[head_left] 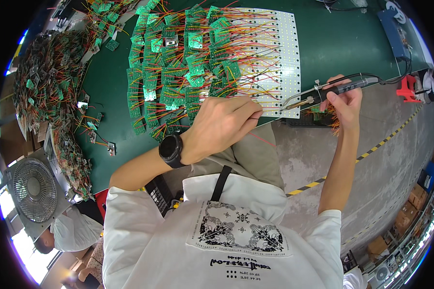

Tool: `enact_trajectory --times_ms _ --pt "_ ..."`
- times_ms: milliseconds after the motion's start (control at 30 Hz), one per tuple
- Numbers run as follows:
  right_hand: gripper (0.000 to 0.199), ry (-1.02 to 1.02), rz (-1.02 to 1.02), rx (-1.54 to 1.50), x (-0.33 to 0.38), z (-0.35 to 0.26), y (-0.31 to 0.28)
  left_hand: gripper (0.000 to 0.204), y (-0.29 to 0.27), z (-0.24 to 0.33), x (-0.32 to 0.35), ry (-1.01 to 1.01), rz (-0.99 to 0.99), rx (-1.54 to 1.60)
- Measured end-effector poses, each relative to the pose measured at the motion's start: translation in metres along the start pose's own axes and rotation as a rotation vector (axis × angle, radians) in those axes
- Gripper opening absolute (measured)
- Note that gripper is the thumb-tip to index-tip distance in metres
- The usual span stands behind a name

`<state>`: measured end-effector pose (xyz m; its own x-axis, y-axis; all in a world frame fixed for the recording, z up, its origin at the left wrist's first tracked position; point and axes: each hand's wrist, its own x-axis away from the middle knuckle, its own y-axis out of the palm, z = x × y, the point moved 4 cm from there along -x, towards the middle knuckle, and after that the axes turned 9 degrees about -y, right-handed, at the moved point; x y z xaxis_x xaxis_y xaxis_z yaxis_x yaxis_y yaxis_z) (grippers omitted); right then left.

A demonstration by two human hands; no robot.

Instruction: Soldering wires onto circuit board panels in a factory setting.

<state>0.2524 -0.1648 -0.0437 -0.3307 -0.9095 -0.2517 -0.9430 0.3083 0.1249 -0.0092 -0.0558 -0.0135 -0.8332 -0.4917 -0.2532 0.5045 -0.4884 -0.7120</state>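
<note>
My right hand (346, 99) grips a soldering iron (323, 91) whose tip points left at the near edge of a white LED panel (277, 58). My left hand (222, 125), with a black watch (171, 149) on the wrist, rests closed on that same edge and pinches a thin red wire (258, 117) between its fingertips. Many small green circuit boards (178, 62) with red and yellow wires lie in rows over the panel's left part, on a green table (342, 43).
A heap of wired green boards (48, 82) fills the left side. A fan (33, 190) stands at the lower left, with another person (67, 233) beside it. A red tool (407, 89) and a blue box (395, 29) lie at the right; yellow-black floor tape (371, 153) runs below.
</note>
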Motion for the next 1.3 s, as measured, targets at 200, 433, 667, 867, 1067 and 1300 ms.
enact_trajectory --times_ms 200,433,667,867,1067,1300 --pt "0.016 -0.007 0.012 0.008 -0.001 -0.003 0.002 0.009 -0.001 0.001 -0.001 0.006 -0.002 0.0" --pt "0.016 -0.031 0.03 0.009 -0.001 -0.003 0.003 0.012 -0.001 0.003 -0.002 -0.021 -0.05 0.004" --pt "0.016 -0.054 0.038 -0.007 -0.003 -0.006 0.004 0.013 0.0 0.015 -0.002 0.022 -0.141 -0.182" --pt "0.019 -0.012 0.023 0.035 -0.001 -0.003 0.002 0.01 0.009 0.018 -0.006 0.072 -0.11 -0.233" --pt "0.017 -0.012 -0.002 0.038 -0.002 -0.004 0.004 0.01 0.016 0.017 -0.005 0.068 -0.039 -0.261" --pt "0.018 -0.045 0.063 -0.023 -0.001 -0.005 0.005 0.011 0.02 0.014 -0.009 0.082 0.0 -0.217"
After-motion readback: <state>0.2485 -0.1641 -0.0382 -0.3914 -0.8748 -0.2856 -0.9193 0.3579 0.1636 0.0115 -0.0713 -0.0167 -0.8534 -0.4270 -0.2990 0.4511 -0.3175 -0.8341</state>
